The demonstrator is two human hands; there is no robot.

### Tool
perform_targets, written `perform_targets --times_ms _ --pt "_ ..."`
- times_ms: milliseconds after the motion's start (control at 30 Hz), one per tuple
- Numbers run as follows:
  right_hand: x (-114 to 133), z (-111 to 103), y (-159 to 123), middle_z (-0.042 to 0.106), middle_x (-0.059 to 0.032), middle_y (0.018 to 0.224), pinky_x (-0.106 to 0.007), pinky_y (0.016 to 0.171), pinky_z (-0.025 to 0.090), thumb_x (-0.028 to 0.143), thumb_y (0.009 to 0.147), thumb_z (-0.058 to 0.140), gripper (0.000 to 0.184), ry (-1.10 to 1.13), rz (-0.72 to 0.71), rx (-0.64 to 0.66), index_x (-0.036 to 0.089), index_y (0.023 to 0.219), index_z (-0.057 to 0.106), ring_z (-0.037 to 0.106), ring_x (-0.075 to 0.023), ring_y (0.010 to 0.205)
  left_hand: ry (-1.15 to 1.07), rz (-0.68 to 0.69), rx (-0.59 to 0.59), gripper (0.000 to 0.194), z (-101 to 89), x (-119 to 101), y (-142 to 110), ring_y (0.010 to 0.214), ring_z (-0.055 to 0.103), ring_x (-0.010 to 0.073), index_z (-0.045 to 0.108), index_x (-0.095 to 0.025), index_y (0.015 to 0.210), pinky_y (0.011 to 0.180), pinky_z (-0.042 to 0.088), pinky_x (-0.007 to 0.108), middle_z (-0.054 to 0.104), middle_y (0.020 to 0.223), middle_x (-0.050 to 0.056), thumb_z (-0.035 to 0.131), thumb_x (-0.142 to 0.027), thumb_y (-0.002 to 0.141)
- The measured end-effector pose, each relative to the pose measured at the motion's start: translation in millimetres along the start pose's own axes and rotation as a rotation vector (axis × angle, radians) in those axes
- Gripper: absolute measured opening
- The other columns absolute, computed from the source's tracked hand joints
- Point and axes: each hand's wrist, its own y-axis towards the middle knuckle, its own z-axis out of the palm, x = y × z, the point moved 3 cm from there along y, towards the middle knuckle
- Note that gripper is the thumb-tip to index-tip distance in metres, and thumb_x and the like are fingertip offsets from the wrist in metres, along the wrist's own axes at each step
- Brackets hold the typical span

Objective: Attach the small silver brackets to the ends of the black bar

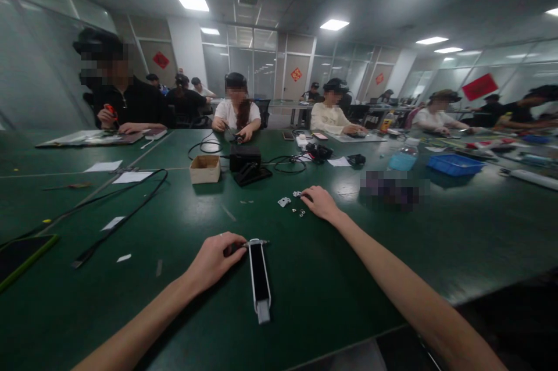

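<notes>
A long narrow black part with a white frame (260, 278) lies on the green table (349, 278) in front of me. My left hand (217, 257) rests at its far end with fingers curled against the end of the part. My right hand (320, 202) reaches farther out, its fingers closed over small metal pieces (291, 203) scattered on the table; what the fingertips hold is hidden.
A small cardboard box (205, 168) and a black device with cables (246, 164) stand beyond. Black cables (126, 208) run across the left, near a tablet (21, 257). A blue tray (454, 164) sits right. Several people sit working along the far side.
</notes>
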Motion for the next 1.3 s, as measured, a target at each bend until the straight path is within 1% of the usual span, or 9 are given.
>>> perform_targets --times_ms 167,333,533,767,900,1000,1100,1200,1300 --pt "13 -17 -1 0.063 -0.0097 0.093 -0.036 0.079 0.044 0.026 0.091 0.050 0.017 0.013 0.010 -0.110 0.017 0.087 0.065 0.053 -0.0219 0.090 0.000 -0.007 0.004 0.038 -2.7 -2 2 0.070 0.062 0.0190 0.070 -0.019 0.099 0.066 0.050 0.029 0.071 0.086 0.004 0.045 -0.042 0.084" --pt "59 -41 -19 0.059 -0.0093 0.093 -0.036 0.081 0.044 0.018 0.082 0.056 0.004 0.116 -0.138 -0.268 0.016 0.079 0.058 0.050 -0.0219 0.095 0.000 -0.011 -0.001 0.039 -3.5 0 4 0.069 0.062 0.0195 0.070 -0.021 0.098 0.066 0.050 0.028 0.071 0.085 0.003 0.045 -0.047 0.083" --pt "117 -41 -45 0.060 -0.0083 0.098 -0.027 0.072 0.046 0.013 0.076 0.059 0.007 0.308 -0.446 0.079 0.015 0.075 0.053 0.054 -0.0149 0.082 0.009 -0.010 0.001 0.040 0.4 6 5 0.067 0.061 0.0192 0.070 -0.022 0.098 0.066 0.049 0.027 0.071 0.081 0.002 0.046 -0.050 0.083" --pt "126 -41 -51 0.062 -0.0056 0.094 -0.027 0.077 0.044 0.029 0.083 0.061 0.015 0.332 -0.616 0.221 0.015 0.086 0.060 0.054 -0.0149 0.085 -0.006 -0.023 0.017 0.041 2.0 8 5 0.069 0.062 0.0195 0.070 -0.023 0.097 0.065 0.049 0.027 0.071 0.084 0.003 0.046 -0.052 0.082" --pt "64 -63 -30 0.062 -0.0069 0.100 -0.033 0.087 0.040 0.034 0.087 0.055 0.018 0.226 -0.364 -0.072 0.017 0.090 0.060 0.053 -0.0187 0.096 -0.028 -0.027 0.032 0.042 0.7 12 6 0.071 0.063 0.0201 0.069 -0.024 0.100 0.064 0.050 0.027 0.072 0.087 0.003 0.045 -0.054 0.082" --pt "-32 -93 -33 0.060 -0.0111 0.106 -0.040 0.095 0.033 0.027 0.086 0.051 0.018 0.033 0.172 -0.504 0.016 0.098 0.058 0.048 -0.0250 0.106 -0.038 -0.028 0.033 0.043 1.9 14 5 0.071 0.063 0.0208 0.069 -0.024 0.101 0.064 0.050 0.028 0.071 0.085 0.003 0.045 -0.054 0.082" --pt "-126 -108 -70 0.051 -0.0173 0.119 -0.047 0.097 0.029 0.032 0.080 0.054 0.036 -0.138 0.702 -0.788 0.014 0.111 0.054 0.039 -0.0330 0.116 -0.064 -0.026 -0.018 0.044 4.5 15 3 0.071 0.063 0.0214 0.070 -0.025 0.099 0.064 0.050 0.029 0.071 0.085 0.003 0.044 -0.056 0.082" --pt "-187 -100 -110 0.043 -0.0206 0.127 -0.051 0.097 0.028 0.043 0.075 0.057 0.055 -0.125 1.011 -0.852 0.014 0.120 0.046 0.034 -0.0369 0.120 -0.075 -0.027 -0.047 0.043 7.1 17 2 0.071 0.063 0.0212 0.070 -0.025 0.098 0.064 0.050 0.028 0.071 0.085 0.003 0.044 -0.056 0.083" --pt "-215 -81 -128 0.048 -0.0186 0.122 -0.050 0.094 0.031 0.048 0.076 0.054 0.054 0.008 1.093 -0.748 0.017 0.119 0.046 0.040 -0.0353 0.115 -0.077 -0.020 -0.021 0.041 7.4 19 3 0.073 0.064 0.0212 0.070 -0.027 0.099 0.065 0.051 0.028 0.072 0.087 0.002 0.045 -0.055 0.083"
